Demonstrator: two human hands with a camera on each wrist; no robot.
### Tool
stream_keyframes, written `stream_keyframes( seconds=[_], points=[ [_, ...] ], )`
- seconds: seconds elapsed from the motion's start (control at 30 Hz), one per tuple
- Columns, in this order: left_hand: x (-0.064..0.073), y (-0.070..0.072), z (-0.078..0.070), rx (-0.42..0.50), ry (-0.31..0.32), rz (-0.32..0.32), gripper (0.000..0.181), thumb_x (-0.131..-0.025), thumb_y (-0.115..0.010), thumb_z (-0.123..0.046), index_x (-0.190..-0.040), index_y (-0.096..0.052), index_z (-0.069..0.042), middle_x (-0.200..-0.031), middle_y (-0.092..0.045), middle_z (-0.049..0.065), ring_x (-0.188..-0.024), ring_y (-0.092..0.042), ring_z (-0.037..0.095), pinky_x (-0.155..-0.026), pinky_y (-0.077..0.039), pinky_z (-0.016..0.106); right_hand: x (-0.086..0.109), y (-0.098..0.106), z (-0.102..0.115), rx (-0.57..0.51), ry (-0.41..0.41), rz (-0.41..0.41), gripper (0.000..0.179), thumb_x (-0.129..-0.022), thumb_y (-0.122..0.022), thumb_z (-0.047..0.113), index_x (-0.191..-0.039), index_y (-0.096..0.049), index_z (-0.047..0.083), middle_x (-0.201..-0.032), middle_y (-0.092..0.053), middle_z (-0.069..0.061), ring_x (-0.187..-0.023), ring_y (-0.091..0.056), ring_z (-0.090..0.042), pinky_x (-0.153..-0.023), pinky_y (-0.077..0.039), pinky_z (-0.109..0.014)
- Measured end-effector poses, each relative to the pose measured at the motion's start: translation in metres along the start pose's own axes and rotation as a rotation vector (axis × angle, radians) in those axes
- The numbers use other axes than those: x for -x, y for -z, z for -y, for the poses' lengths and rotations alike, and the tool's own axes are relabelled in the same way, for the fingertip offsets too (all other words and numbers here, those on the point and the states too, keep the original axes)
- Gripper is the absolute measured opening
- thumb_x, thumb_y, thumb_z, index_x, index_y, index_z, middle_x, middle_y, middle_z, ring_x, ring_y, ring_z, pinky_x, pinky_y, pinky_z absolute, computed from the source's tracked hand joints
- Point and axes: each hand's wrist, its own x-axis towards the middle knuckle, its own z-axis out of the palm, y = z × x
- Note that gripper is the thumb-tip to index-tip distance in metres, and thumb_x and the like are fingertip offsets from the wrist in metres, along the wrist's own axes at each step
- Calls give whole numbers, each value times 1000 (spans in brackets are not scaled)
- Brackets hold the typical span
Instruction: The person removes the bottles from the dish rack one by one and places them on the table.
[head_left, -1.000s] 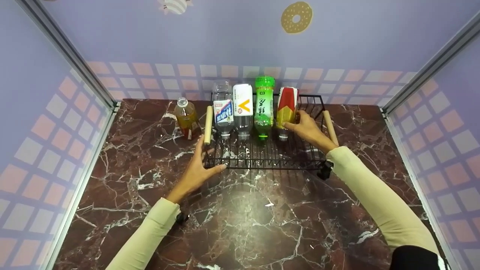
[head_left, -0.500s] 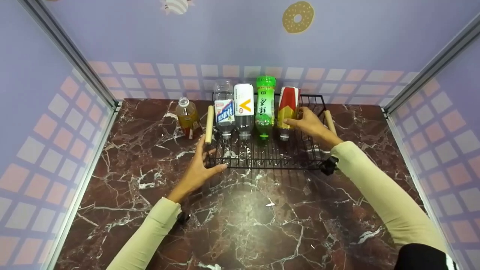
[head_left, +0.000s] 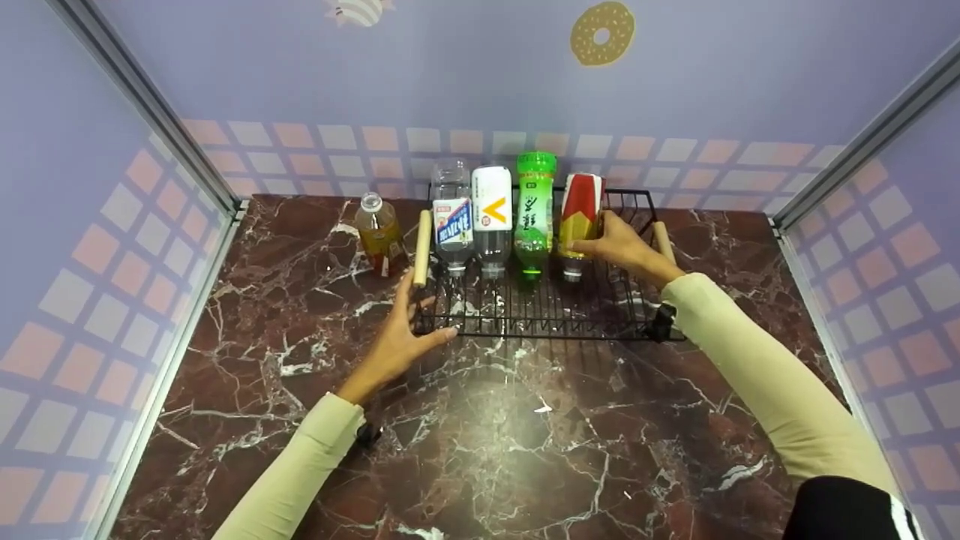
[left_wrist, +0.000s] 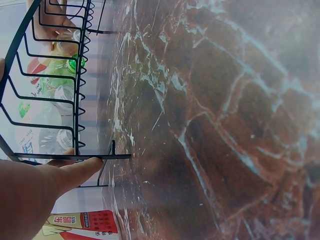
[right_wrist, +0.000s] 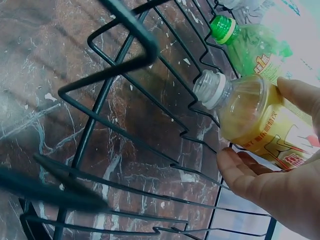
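Note:
My right hand holds a red-and-yellow bottle, thumb on one side and fingers on the other. The bottle leans neck-down in a black wire rack; its clear neck and yellow label show in the right wrist view. Beside it, also neck-down, lean a green bottle, a white-labelled bottle and a clear bottle with a blue-and-white label. At the rack's left front corner, my left hand grips the wire frame between thumb and fingers.
A yellow-labelled bottle stands upright on the dark marbled table, just left of the rack. The rack has wooden handles at the left and right. A patterned wall rises close behind it.
The right wrist and forearm have shifted slightly forward, with the hand still on the red-and-yellow bottle. The head view has drifted a little; the left hand stays on the rack's corner.

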Motion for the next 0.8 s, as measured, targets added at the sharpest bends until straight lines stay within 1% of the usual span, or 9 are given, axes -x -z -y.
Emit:
stream_keyframes(
  seconds=[0.13,0.23,0.37,0.4,0.5,0.6,0.7,0.73,0.8],
  points=[
    [0,-1,1,7,-6,-2,129,-90,-93,-23,-178,1,-21,-183,6,20,-161,-35,44,-127,-34,68,0,-2,0,-31,-9,-13,76,-98,-84,28,-149,-42,-10,-136,-59,-27,-115,-61,-32,-99,-54,-38],
    [1,-1,1,-18,-1,-10,130,-89,-93,-25,-178,1,-23,-183,7,18,-161,-34,45,-129,-30,66,0,-3,0,-44,-19,-27,79,-98,-85,29,-150,-41,-9,-136,-58,-27,-115,-61,-31,-97,-55,-37],
    [0,0,2,-39,-5,-11,129,-90,-93,-27,-178,1,-23,-183,6,19,-161,-34,46,-131,-27,64,3,-1,1,-22,-19,-51,82,-97,-85,31,-152,-39,-9,-137,-58,-27,-115,-60,-32,-96,-55,-37],
    [0,0,1,-38,-9,-12,129,-90,-93,-26,-178,1,-23,-183,5,19,-160,-36,45,-131,-28,63,4,0,2,-17,-16,-58,83,-97,-86,32,-153,-39,-9,-137,-59,-27,-116,-61,-32,-96,-55,-38],
    [0,0,1,0,-17,-6,130,-89,-94,-24,-178,0,-20,-183,2,22,-159,-39,43,-125,-40,63,7,2,5,-5,4,-71,87,-96,-86,35,-155,-39,-9,-139,-59,-28,-118,-61,-33,-98,-55,-38],
    [0,0,1,42,-21,4,131,-89,-95,-22,-178,1,-19,-183,1,23,-159,-39,43,-117,-52,57,12,5,8,-14,18,-77,89,-96,-87,35,-157,-39,-8,-141,-59,-28,-120,-62,-35,-100,-56,-41],
    [0,-1,1,60,-24,8,131,-89,-95,-20,-178,1,-18,-183,0,24,-160,-38,44,-114,-55,54,17,7,10,-25,23,-86,88,-96,-86,35,-158,-40,-7,-142,-60,-28,-122,-63,-38,-105,-55,-49],
    [0,-1,2,60,-27,8,131,-89,-95,-19,-178,1,-18,-182,0,24,-160,-38,45,-115,-54,55,19,8,10,-17,24,-91,88,-97,-86,36,-159,-40,-6,-143,-60,-28,-123,-64,-39,-110,-52,-51],
    [0,-1,2,53,-28,4,131,-89,-95,-19,-178,1,-18,-182,0,24,-159,-38,46,-117,-52,58,24,10,10,18,28,-108,89,-96,-86,38,-159,-41,-5,-143,-62,-27,-124,-63,-39,-122,-39,-56]
  ],
)
